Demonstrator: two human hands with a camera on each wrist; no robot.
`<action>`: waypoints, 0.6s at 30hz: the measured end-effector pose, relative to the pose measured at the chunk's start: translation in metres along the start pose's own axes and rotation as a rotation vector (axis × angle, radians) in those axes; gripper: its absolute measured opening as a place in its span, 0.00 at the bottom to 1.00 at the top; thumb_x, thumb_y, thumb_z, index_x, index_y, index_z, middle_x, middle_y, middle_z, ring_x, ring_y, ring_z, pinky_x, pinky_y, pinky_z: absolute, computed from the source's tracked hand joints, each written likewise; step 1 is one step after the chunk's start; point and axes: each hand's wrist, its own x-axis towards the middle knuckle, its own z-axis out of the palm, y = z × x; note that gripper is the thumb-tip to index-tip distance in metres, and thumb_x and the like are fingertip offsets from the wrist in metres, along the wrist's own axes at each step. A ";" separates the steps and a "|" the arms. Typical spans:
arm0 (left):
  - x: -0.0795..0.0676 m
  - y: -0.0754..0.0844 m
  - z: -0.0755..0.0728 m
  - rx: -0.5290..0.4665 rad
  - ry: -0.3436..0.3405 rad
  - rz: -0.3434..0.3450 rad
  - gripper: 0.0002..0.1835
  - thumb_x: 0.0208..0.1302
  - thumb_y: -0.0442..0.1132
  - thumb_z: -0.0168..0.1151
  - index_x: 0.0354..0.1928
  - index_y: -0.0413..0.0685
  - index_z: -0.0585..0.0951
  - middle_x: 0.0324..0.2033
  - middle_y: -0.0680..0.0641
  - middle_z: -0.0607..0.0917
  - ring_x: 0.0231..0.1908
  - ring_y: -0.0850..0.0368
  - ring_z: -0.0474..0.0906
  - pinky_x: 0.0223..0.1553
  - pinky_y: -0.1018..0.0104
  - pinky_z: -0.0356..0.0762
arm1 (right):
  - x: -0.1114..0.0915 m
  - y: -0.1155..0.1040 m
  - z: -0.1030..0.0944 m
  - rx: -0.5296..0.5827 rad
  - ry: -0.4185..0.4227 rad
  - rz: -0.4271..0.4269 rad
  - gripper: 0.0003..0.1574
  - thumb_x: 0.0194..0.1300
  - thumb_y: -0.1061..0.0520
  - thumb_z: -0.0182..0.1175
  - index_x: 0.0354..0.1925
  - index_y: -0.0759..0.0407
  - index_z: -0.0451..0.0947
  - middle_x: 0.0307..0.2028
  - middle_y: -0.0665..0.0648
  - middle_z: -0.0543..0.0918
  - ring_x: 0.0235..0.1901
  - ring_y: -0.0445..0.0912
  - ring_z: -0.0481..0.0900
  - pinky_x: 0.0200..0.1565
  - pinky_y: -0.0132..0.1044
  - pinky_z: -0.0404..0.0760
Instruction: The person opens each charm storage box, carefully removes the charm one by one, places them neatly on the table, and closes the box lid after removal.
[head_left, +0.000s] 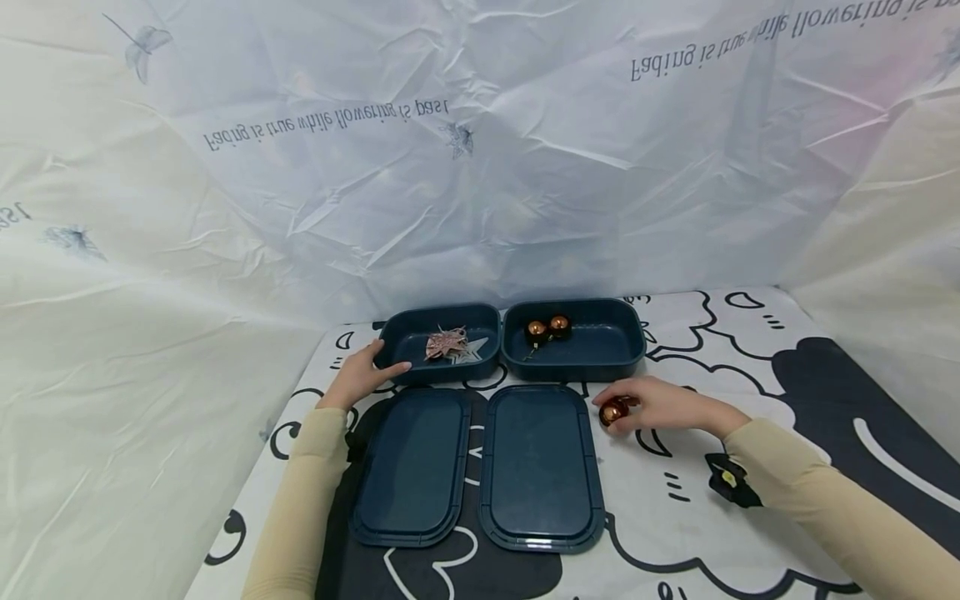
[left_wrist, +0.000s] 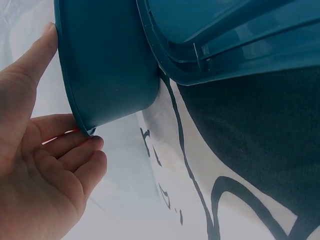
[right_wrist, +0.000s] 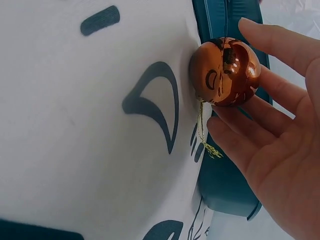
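At the left end of a dark blue box (head_left: pixel 408 375), my left hand (head_left: pixel 358 377) holds the rim, its thumb along the front side and its fingers round the outer end. That box contains a pink shiny ornament (head_left: pixel 446 342) and a silver star (head_left: pixel 471 351). To the right, my right hand (head_left: pixel 651 404) has thumb and fingers curved round a copper bauble (right_wrist: pixel 225 72) low over the cloth. A gold string hangs from the bauble. Two more copper baubles (head_left: pixel 547 329) lie in the second dark blue box (head_left: pixel 600 342), beside the first.
Two dark blue lids, the left lid (head_left: pixel 412 467) and the right lid (head_left: pixel 540 467), lie side by side before the boxes. A black-and-white patterned cloth (head_left: pixel 675 533) covers the table. Pale plastic sheeting (head_left: pixel 465 208) hangs behind and at the sides.
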 end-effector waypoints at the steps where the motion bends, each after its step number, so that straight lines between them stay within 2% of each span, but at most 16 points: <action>1: 0.000 0.000 0.000 -0.002 0.002 0.000 0.54 0.67 0.65 0.62 0.79 0.37 0.51 0.77 0.33 0.53 0.75 0.34 0.50 0.71 0.36 0.56 | 0.000 0.001 0.000 -0.005 0.004 0.005 0.31 0.65 0.46 0.70 0.62 0.58 0.79 0.57 0.56 0.81 0.51 0.47 0.80 0.53 0.51 0.81; 6: 0.001 -0.001 0.001 -0.004 0.008 0.003 0.54 0.67 0.65 0.62 0.79 0.37 0.51 0.77 0.33 0.53 0.75 0.34 0.51 0.71 0.35 0.57 | 0.001 0.000 -0.001 -0.026 0.025 0.009 0.32 0.64 0.44 0.70 0.61 0.58 0.80 0.56 0.56 0.82 0.49 0.46 0.80 0.49 0.46 0.82; 13: 0.000 -0.001 0.001 0.011 0.010 0.002 0.54 0.66 0.65 0.62 0.79 0.37 0.52 0.77 0.33 0.53 0.75 0.34 0.51 0.71 0.36 0.57 | -0.002 -0.004 -0.012 -0.061 0.065 -0.011 0.33 0.67 0.41 0.67 0.63 0.56 0.79 0.59 0.57 0.81 0.57 0.56 0.79 0.54 0.58 0.80; 18: -0.002 0.001 0.001 0.000 0.013 -0.003 0.53 0.67 0.64 0.62 0.79 0.37 0.52 0.77 0.33 0.54 0.75 0.34 0.51 0.71 0.36 0.58 | -0.002 -0.011 -0.027 -0.056 0.077 -0.025 0.32 0.69 0.44 0.66 0.64 0.57 0.77 0.61 0.58 0.79 0.61 0.59 0.76 0.59 0.60 0.77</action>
